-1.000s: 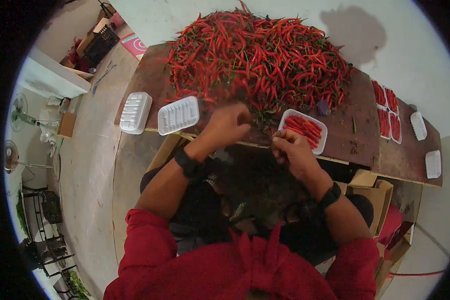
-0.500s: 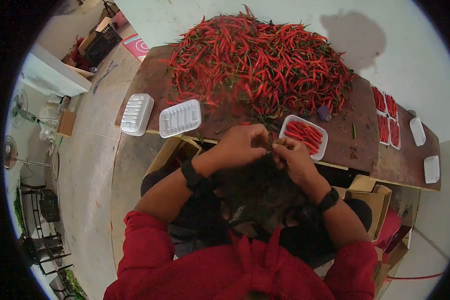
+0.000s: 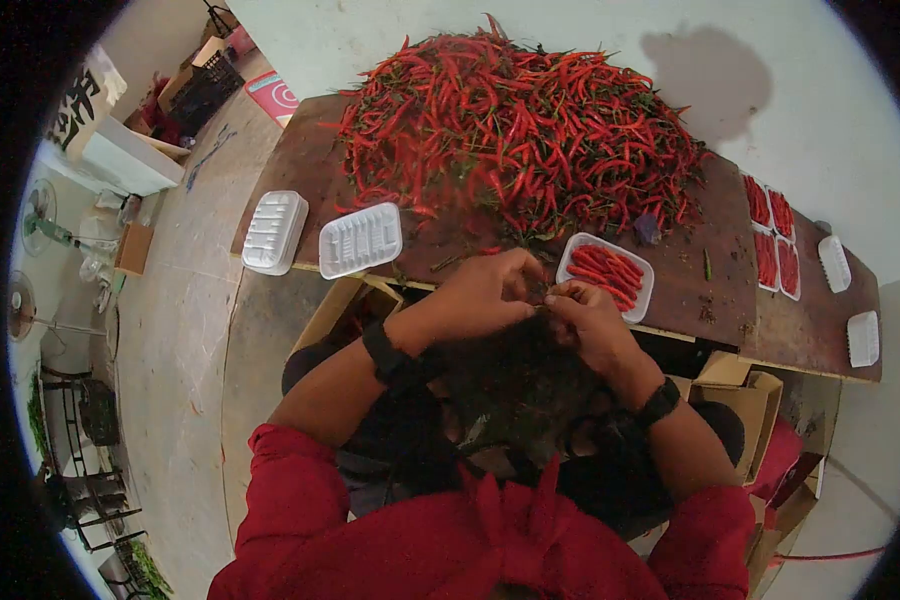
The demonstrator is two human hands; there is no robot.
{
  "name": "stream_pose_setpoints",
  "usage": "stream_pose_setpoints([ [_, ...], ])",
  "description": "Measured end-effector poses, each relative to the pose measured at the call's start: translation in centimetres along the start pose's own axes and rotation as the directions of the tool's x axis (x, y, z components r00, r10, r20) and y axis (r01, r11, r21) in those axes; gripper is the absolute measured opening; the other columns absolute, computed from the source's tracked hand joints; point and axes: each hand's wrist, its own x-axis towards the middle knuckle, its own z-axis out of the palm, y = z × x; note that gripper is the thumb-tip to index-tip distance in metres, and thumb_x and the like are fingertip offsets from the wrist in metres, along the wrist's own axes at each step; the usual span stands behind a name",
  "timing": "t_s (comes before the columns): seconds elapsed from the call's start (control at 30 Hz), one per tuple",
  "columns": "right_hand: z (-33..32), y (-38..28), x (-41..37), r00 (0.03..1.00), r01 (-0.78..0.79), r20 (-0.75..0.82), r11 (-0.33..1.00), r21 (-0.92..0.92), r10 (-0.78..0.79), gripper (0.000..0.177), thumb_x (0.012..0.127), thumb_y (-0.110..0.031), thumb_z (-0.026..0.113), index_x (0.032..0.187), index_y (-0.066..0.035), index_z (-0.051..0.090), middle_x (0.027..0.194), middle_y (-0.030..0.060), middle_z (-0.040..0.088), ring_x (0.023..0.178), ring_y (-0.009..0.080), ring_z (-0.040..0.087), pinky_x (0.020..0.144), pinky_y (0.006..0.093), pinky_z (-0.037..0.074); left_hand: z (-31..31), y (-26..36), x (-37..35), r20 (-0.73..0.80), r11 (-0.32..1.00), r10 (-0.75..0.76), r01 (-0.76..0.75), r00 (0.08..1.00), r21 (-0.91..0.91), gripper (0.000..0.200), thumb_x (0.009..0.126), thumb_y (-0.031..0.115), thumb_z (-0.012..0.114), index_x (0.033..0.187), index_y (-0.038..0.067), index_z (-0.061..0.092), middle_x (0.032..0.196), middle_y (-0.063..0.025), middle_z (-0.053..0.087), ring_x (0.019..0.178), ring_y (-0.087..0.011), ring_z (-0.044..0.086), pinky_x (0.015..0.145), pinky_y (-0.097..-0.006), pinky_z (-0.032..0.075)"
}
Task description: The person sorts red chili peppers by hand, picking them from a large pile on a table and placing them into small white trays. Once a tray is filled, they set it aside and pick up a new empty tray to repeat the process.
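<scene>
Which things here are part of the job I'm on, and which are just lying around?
In the job: left hand and right hand, fingertips meeting at the edge of the table; chili heap; part-filled tray beside the right hand; empty white trays; filled trays.
Lying about: cardboard boxes; fans; black crate.

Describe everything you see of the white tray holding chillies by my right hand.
The white rectangular foam-looking tray lies flat on the brown wooden table, near its front edge, below the heaped chilli pile. A layer of red chillies partly fills it, lying roughly parallel. The right hand is close beside its near corner.
</scene>
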Motion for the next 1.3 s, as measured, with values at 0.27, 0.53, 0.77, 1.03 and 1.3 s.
stream_pose_setpoints([
  [0.27, -0.6, 0.4, -0.1, 0.98, 0.125, -0.111, 0.943, -0.309, -0.166, 0.013, 0.083, -0.014, 0.062, 0.084, -0.002, 0.058, 0.064, -0.0002, 0.054, 0.055, 0.0083, 0.049, 0.049, 0.0249, 0.037, 1.4, -2.6, 0.7, 0.06, 0.983, 0.096, -0.104, 0.994, 0.148, 0.022, 0.078, 0.022, 0.064, 0.092, 0.005, 0.062, 0.088, -0.0119, 0.062, 0.085, -0.0247, 0.06, 0.075, -0.0358, 0.047],
  [0.53, -0.2, 1.8, -1.7, 0.888, 0.182, 0.027, 0.297, -0.937, -0.459, 0.019, 0.073, -0.015, 0.066, 0.08, 0.002, 0.061, 0.073, 0.0203, 0.061, 0.068, 0.0317, 0.061, 0.062, 0.0386, 0.047, 2.6, -2.4, 1.4, 0.063, 0.887, 0.296, -0.298, 0.953, 0.351, 0.018, 0.073, 0.02, 0.065, 0.082, 0.005, 0.059, 0.083, -0.0134, 0.055, 0.083, -0.0336, 0.056, 0.071, -0.0408, 0.046],
  [0.77, -1.9, 3.9, -3.2, 0.976, 0.213, 0.151, 0.536, -0.817, -0.157, 0.029, 0.076, -0.026, 0.068, 0.067, 0.0, 0.06, 0.061, 0.0171, 0.057, 0.056, 0.0293, 0.056, 0.055, 0.0395, 0.043, 3.0, -0.9, 4.2, -0.142, 0.894, 0.249, -0.171, 0.958, 0.414, 0.018, 0.076, 0.023, 0.064, 0.085, 0.008, 0.064, 0.085, -0.0135, 0.057, 0.082, -0.0332, 0.058, 0.071, -0.0418, 0.047],
  [1.03, -2.1, 2.9, -3.3, 0.978, 0.207, 0.165, 0.619, -0.758, -0.126, 0.033, 0.081, -0.028, 0.066, 0.069, 0.002, 0.06, 0.058, 0.0147, 0.054, 0.053, 0.0186, 0.05, 0.053, 0.0349, 0.041, 4.8, -1.8, 6.4, -0.073, 0.836, 0.24, -0.168, 0.968, 0.523, 0.017, 0.08, 0.025, 0.061, 0.088, 0.01, 0.066, 0.086, -0.0126, 0.059, 0.083, -0.032, 0.059, 0.072, -0.0424, 0.048],
  [1.3, -1.9, 2.8, -2.8, 0.991, 0.126, 0.117, 0.665, -0.736, -0.058, 0.038, 0.081, -0.038, 0.061, 0.075, 0.0, 0.065, 0.07, 0.0212, 0.061, 0.062, 0.0346, 0.059, 0.059, 0.0432, 0.045, 4.3, -2.3, 6.3, -0.16, 0.909, 0.33, -0.268, 0.93, 0.319, 0.019, 0.083, 0.026, 0.058, 0.086, 0.009, 0.066, 0.082, -0.0116, 0.061, 0.081, -0.0297, 0.06, 0.07, -0.0417, 0.048],
])
